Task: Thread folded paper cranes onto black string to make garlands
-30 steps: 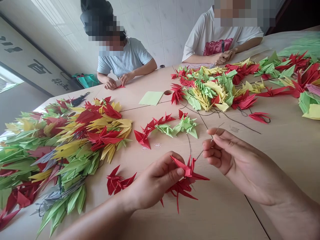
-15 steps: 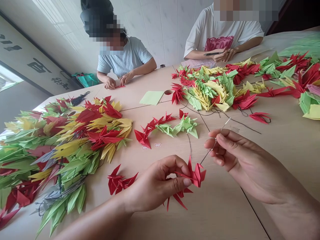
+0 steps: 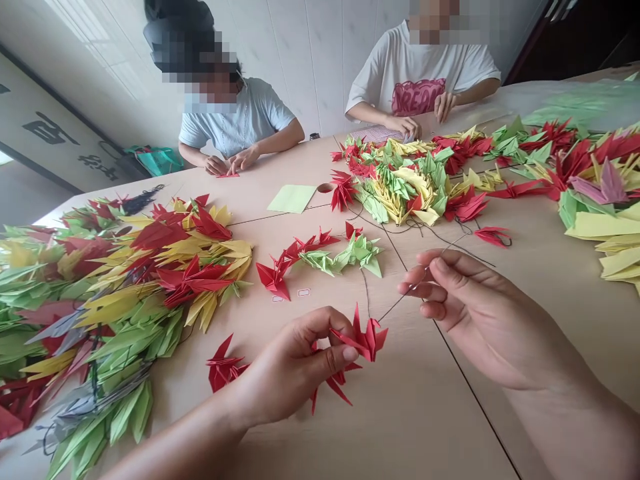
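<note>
My left hand point(image 3: 305, 373) pinches a red paper crane point(image 3: 367, 339) between thumb and fingertips, above the table. A dark thread point(image 3: 396, 308) runs up from that crane to my right hand point(image 3: 465, 293). There, thumb and forefinger are closed on a thin needle point(image 3: 453, 244), whose tip points up and away; the other fingers are curled loosely. More red cranes point(image 3: 333, 387) lie just beneath my left hand, partly hidden by it. Another red crane point(image 3: 223, 367) rests on the table left of my wrist. Beyond my hands lies a short string of red and green cranes point(image 3: 350, 257).
Large piles of strung cranes lie at left point(image 3: 200, 233) and at far right point(image 3: 415, 180). A green paper sheet point(image 3: 293, 199) lies near a round table hole point(image 3: 326, 188). Across the table point(image 3: 425, 427) sit two people, one folding red paper point(image 3: 228, 175), the other with hands over papers.
My right hand has drawn the needle away from the crane, and more thread shows between them. The view has shifted slightly. The co-worker at right has parted their hands.
</note>
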Available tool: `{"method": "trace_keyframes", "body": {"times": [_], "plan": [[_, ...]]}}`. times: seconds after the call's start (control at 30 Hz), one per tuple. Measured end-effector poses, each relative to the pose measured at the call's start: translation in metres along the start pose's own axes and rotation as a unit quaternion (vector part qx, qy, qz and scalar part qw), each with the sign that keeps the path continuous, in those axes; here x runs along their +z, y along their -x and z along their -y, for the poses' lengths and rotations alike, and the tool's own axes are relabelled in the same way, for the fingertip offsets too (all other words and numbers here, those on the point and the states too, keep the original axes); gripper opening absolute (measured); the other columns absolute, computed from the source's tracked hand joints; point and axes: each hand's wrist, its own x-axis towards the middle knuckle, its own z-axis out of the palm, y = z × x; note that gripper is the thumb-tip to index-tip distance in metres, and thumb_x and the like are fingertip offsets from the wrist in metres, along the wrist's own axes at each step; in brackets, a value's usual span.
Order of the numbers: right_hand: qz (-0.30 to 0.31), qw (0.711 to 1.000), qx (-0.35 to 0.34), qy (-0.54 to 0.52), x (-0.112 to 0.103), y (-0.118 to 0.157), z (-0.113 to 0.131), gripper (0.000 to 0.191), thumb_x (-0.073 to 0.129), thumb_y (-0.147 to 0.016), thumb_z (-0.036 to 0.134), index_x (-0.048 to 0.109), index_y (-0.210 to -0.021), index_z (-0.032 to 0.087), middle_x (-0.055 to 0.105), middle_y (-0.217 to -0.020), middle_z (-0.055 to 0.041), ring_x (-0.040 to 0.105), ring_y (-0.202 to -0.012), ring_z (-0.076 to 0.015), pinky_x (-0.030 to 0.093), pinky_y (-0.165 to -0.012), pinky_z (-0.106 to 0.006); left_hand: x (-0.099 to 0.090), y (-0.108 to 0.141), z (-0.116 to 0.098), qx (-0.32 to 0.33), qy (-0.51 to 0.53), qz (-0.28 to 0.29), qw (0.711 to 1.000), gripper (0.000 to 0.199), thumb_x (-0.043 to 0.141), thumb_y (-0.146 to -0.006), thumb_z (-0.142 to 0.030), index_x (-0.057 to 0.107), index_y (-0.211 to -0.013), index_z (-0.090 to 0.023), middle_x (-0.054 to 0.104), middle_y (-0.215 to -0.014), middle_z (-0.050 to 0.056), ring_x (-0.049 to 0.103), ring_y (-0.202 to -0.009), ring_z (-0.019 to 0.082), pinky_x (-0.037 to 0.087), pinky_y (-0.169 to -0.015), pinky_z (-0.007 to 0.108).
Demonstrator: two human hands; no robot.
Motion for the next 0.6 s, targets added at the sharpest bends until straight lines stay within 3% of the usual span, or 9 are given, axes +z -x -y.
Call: {"method": "trace_keyframes", "body": {"times": [0.27,0.6], "plan": [[-0.030,0.999,-0.031,0.016,-0.003,0.000,0.004,0.012,0.067,-0.079,0.039,0.066,-0.082,0.028,0.066,-0.083,-0.0014,0.061,-0.087,-0.0172,0.050,-0.054,-0.019,-0.001,0.002,-0.002,-0.002,-0.018,-0.023,1.000,0.014,0.055,-0.089,-0.030,0.055,-0.085,-0.017,0.057,-0.082,0.000,0.049,-0.072,0.009,0.039,-0.065,0.020],[-0.068,0.995,-0.063,-0.028,-0.013,-0.005,0.006,0.008,0.068,-0.078,0.034,0.067,-0.084,0.030,0.065,-0.079,-0.0005,0.060,-0.074,-0.0147,0.046,-0.051,-0.021,-0.003,0.001,0.001,-0.006,-0.069,-0.046,0.997,0.015,0.055,-0.088,-0.032,0.054,-0.083,-0.018,0.056,-0.083,0.000,0.048,-0.074,0.010,0.039,-0.067,0.022]]}}
